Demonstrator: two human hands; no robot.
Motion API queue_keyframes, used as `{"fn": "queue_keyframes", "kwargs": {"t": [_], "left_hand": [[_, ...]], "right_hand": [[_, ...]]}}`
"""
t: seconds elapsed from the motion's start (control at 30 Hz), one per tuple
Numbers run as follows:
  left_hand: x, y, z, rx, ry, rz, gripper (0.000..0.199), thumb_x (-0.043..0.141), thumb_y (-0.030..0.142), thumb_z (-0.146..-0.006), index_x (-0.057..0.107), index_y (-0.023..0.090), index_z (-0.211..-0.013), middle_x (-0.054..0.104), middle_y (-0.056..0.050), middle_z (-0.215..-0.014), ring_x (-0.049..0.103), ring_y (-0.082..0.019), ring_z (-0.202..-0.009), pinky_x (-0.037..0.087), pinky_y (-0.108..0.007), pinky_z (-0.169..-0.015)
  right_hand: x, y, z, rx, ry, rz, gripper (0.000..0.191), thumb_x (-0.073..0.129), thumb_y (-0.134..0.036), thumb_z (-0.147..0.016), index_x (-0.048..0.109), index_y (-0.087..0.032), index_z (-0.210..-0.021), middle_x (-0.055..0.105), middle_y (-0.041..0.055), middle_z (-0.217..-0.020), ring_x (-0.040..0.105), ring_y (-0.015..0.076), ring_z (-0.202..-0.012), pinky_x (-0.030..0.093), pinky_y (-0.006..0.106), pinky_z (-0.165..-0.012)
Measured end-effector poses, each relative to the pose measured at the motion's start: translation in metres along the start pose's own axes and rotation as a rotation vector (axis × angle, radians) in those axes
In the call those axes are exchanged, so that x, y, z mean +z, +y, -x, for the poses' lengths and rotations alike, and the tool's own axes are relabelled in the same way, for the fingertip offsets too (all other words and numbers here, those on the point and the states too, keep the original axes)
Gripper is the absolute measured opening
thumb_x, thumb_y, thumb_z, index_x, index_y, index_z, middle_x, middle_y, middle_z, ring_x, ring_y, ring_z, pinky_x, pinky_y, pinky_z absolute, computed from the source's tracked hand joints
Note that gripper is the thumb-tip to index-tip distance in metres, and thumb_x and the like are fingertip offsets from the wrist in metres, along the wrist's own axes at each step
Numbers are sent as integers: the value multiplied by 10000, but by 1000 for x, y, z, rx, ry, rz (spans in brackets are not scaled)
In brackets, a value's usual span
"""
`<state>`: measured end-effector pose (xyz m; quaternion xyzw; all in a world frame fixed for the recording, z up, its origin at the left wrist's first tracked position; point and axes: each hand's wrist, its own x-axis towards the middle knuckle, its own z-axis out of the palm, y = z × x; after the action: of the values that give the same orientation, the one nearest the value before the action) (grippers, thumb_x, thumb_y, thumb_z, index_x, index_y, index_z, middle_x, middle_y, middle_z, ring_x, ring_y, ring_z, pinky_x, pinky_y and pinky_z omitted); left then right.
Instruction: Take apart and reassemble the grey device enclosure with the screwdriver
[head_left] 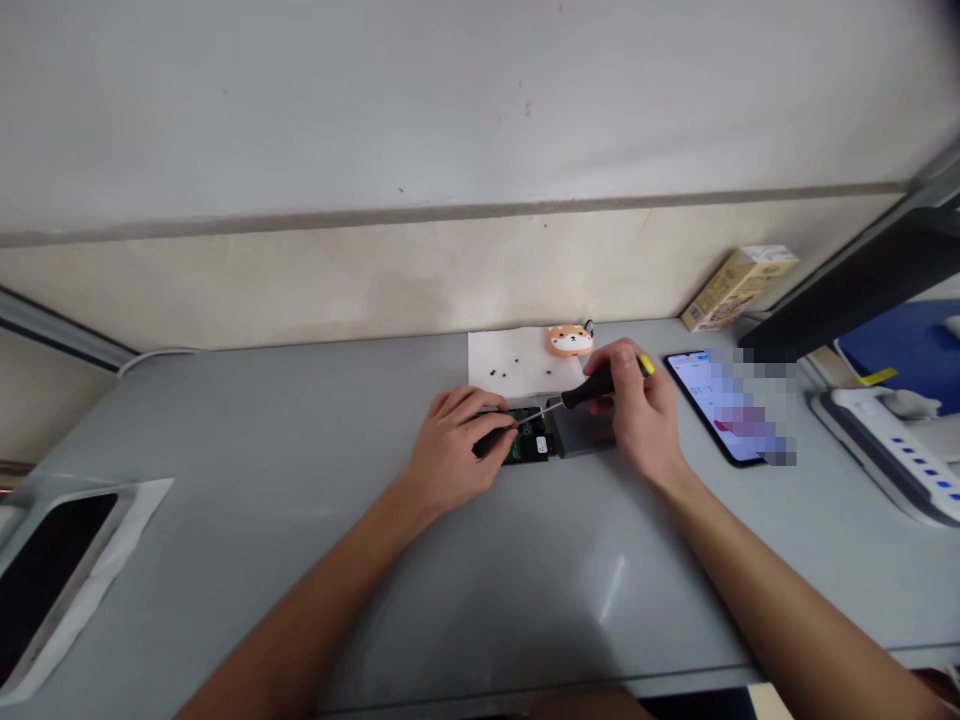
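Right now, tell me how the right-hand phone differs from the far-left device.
The phone has a lit screen; the device a black one. The phone's rim is dark, the device's pale. The phone lies on the desk, the device on a white sheet. Both lie face up.

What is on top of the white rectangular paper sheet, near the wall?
Several tiny black pieces lie scattered on the sheet, and an orange-and-white item with an animal face sits at its far right corner. What is beneath that item cannot be seen.
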<state>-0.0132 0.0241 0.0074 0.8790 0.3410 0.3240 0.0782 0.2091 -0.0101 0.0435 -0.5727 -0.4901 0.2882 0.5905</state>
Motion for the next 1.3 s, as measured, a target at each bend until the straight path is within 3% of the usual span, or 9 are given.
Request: {"fn": "queue_keyframes", "kwargs": {"t": [0.17, 0.3, 1.07, 1.3], "left_hand": [[-3, 3, 0, -21, -146, 37, 515, 728, 355, -918, 573, 235, -1393, 668, -66, -1367, 596, -269, -1264, 427, -465, -1105], [-4, 3, 0, -22, -237, 75, 626, 739, 398, -906, 501, 253, -1467, 634, -67, -1420, 569, -278, -1311, 417, -470, -1138], [2, -2, 2, -69, -249, 90, 599, 754, 395, -902, 519, 307, -1446, 656, -37, -1393, 586, -276, -1284, 438, -483, -1122], [-1, 2, -2, -64, -261, 96, 488, 759, 338, -889, 580, 302, -1341, 692, -12, -1330, 618, -258, -1227, 457, -459, -1083]], "right_hand": [[-7, 1, 1, -185, -29, 119, 448, 480, -577, -1013, 638, -214, -803, 550, -3, -712, 504, 103, -581, 405, 249, -499], [-9, 2, 0, -227, -22, 176, 442, 467, -546, -1027, 630, -212, -788, 521, -14, -672, 465, 98, -561, 380, 254, -500], [-9, 2, 4, -177, -93, 206, 398, 494, -531, -1014, 625, -214, -813, 534, -15, -629, 497, 125, -555, 398, 269, -523], [-6, -4, 0, -169, -101, 227, 373, 513, -509, -1010, 612, -210, -810, 489, -33, -621, 456, 112, -560, 384, 274, -567]]}}
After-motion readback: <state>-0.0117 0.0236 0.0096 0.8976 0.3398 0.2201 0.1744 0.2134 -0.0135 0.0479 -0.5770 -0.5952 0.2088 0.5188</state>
